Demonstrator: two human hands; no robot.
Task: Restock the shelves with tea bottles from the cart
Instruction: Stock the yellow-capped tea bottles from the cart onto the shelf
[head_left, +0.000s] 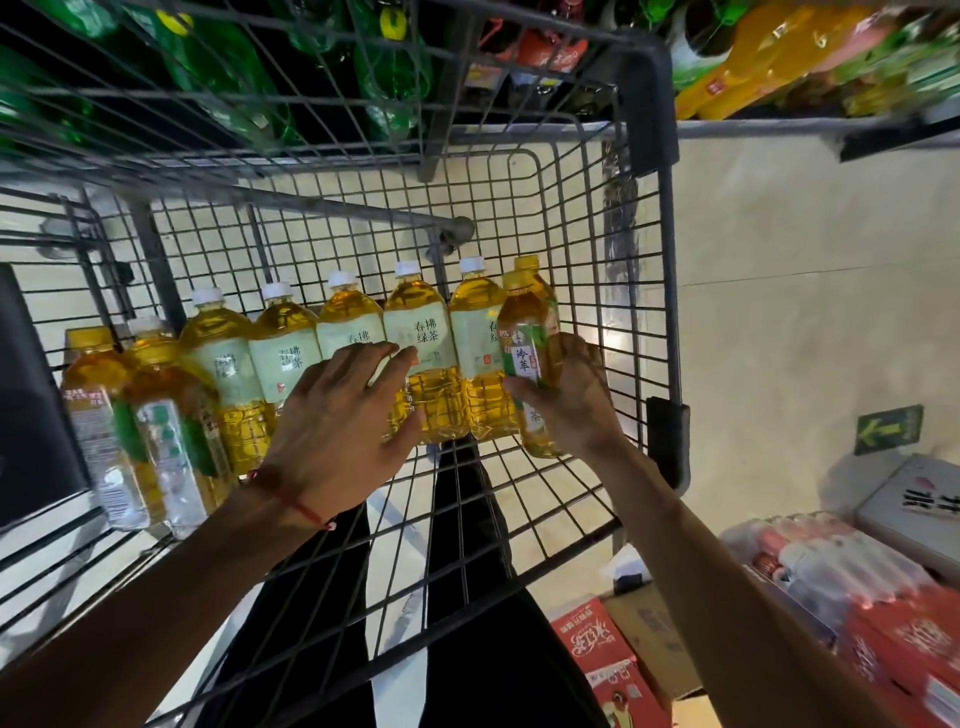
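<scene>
Several tea bottles lie side by side on the bottom of a wire cart, caps pointing away from me. Most have white caps and pale green labels; two at the left have yellow caps. My right hand is shut on a yellow-capped tea bottle with a green label at the right end of the row. My left hand rests flat with fingers spread on the white-capped bottles in the middle, gripping none.
Shelves with green soda bottles and orange drinks run beyond the cart. Red drink cartons, shrink-wrapped bottle packs and a white box sit on the floor at right. A dark panel stands at the cart's left.
</scene>
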